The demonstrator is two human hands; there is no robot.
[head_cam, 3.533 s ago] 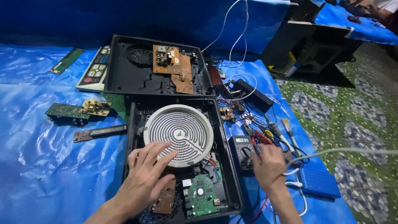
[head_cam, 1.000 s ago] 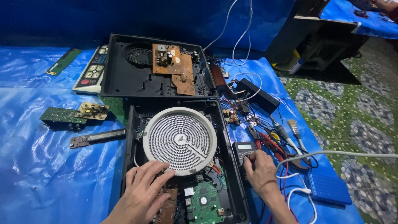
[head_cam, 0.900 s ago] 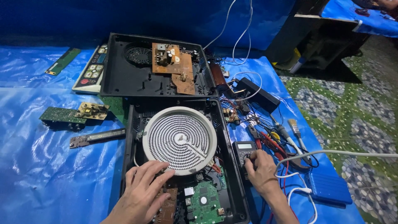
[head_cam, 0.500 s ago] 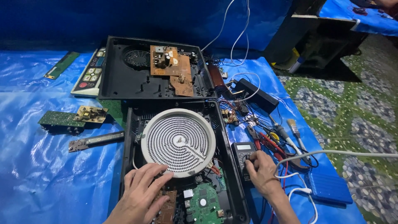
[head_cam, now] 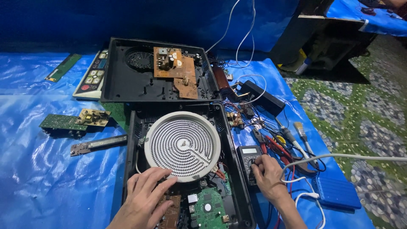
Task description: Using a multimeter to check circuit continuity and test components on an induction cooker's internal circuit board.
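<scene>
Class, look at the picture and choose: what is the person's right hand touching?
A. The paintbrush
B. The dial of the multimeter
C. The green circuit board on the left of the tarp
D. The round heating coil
B: the right hand has its fingertips on the dial of the multimeter beside the opened cooker, while the left hand rests at the edge of the round heating coil.
</scene>
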